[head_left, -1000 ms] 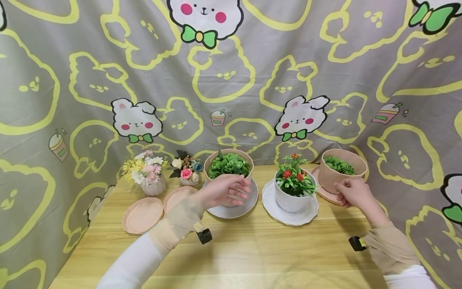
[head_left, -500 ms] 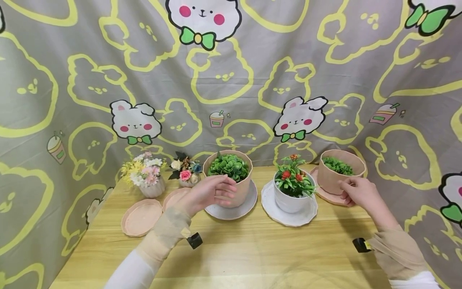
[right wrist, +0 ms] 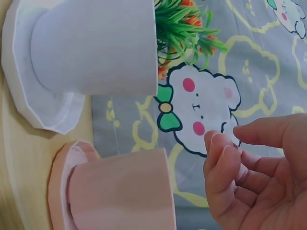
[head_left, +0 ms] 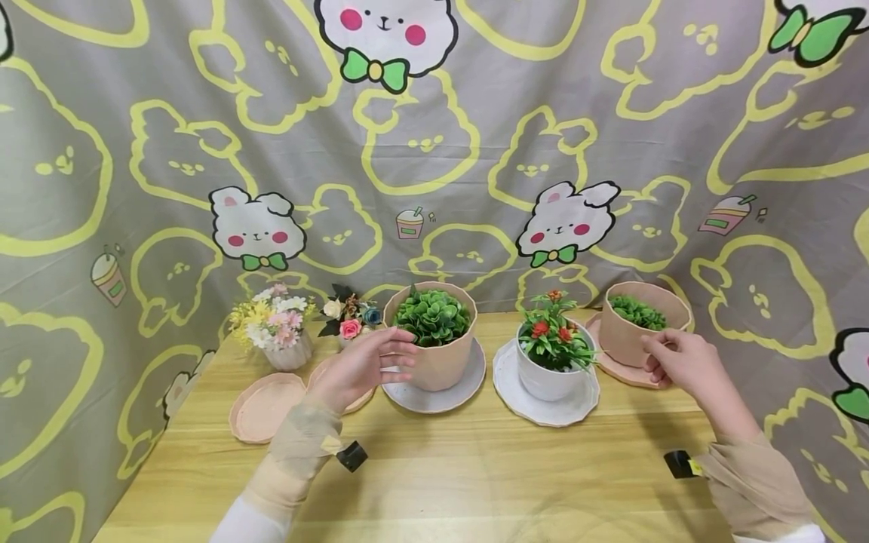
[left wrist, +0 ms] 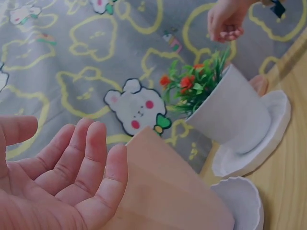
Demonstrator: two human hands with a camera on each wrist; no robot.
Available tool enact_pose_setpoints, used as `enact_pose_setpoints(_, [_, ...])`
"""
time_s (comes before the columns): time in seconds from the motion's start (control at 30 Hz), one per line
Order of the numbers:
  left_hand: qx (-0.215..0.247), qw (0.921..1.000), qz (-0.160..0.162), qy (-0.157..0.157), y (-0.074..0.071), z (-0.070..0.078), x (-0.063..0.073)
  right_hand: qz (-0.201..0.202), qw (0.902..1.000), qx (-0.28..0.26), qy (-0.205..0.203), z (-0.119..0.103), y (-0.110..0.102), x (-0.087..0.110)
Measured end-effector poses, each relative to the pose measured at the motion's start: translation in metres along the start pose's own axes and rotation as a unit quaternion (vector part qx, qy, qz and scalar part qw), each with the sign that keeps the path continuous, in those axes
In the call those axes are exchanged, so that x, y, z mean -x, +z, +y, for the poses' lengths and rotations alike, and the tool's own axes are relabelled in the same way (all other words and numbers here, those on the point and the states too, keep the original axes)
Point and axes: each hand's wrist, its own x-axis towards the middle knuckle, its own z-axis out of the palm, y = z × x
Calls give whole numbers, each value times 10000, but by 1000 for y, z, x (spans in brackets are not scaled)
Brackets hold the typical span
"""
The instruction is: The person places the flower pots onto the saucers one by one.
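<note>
My left hand [head_left: 366, 366], fingers apart and relaxed, hovers at the left side of a pink pot [head_left: 434, 369] with round green foliage [head_left: 434, 315]. That pot stands on a white saucer [head_left: 468, 385]. In the left wrist view the palm [left wrist: 57, 196] holds nothing. My right hand [head_left: 686, 362] is by a second pink pot [head_left: 621, 343] with green leaves, on a pink saucer [head_left: 611, 369]. The right wrist view shows its fingers [right wrist: 223, 167] loosely bent, nothing between them, apart from the pot's rim. Between these pots, a white pot [head_left: 546, 381] with red flowers stands on a white saucer [head_left: 512, 396].
At the left are a ribbed white pot [head_left: 288, 353] of pink, white and yellow flowers and a small rose arrangement [head_left: 349, 326]. A pink saucer [head_left: 268, 407] lies before them, another partly behind my left hand. A patterned curtain [head_left: 489, 151] backs the wooden table [head_left: 502, 483].
My left hand has drawn back leftward from the front of the middle pink pot. My right hand has shifted slightly right, away from the right-hand pot. The pots look unmoved.
</note>
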Motion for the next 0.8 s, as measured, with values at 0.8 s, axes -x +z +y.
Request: enact_pose_setpoints(0.8, [459,9966,117,667,-31,-6,20,500,9969,477,-379,-22,7,16])
